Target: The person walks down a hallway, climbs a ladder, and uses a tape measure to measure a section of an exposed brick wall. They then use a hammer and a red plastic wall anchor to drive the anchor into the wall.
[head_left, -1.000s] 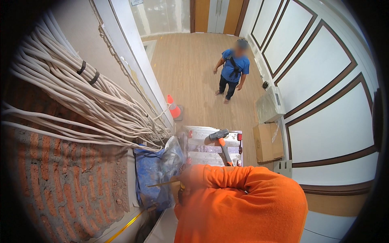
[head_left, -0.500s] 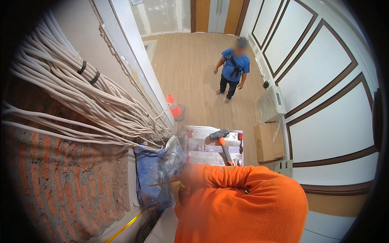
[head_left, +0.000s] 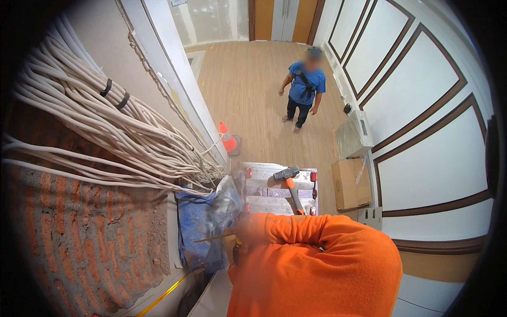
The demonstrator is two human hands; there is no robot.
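Note:
My right arm (head_left: 322, 238), in an orange sleeve, bends across the lower middle, with the forearm pointing left. At its end my right hand (head_left: 249, 230) is blurred and looks closed. A thin pointed metal tool (head_left: 214, 239) sticks out leftward from beside it, with a bit of yellow and black near the hand. Its full handle is hidden. The tool's tip lies in front of a dusty blue plastic sheet (head_left: 194, 224) near the brick wall. My left hand does not show. Beyond the forearm, a sledgehammer (head_left: 290, 184) with an orange and grey handle rests on a ladder (head_left: 259, 203).
A thick bundle of white cables (head_left: 142, 134) hangs at the left by the broken brick wall (head_left: 90, 238). Past the ladder stand an orange cone (head_left: 227, 138) and a person in blue (head_left: 303, 87). Cardboard boxes (head_left: 349, 185) line the panelled right wall. Yellow tape (head_left: 162, 296) runs below.
Almost nothing differs. My view has shifted very slightly, and the arm and tool keep their place.

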